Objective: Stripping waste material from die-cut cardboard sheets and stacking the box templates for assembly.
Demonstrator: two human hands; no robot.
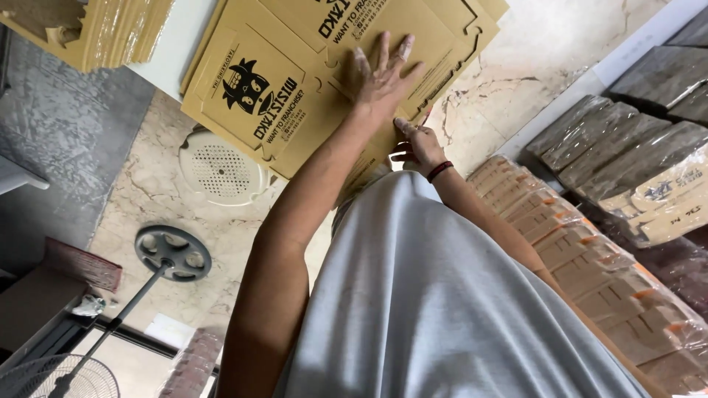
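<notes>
A stack of flat, unfolded brown cardboard boxes [280, 96] with black printing lies on a white surface ahead of me. My left hand [382, 77] rests flat on the top sheet, fingers spread, holding nothing. Just below it, my right hand [417, 144], a dark band on its wrist, is closed on the near edge of the cardboard. My grey shirt [442, 295] fills the lower middle of the view.
Plastic-wrapped bundles of brown cardboard [590, 258] run along the right side. Another cardboard stack [103, 29] sits at the top left. On the marble floor are a round white grille [221, 169], a fan's round base [173, 253] and its cage [51, 379].
</notes>
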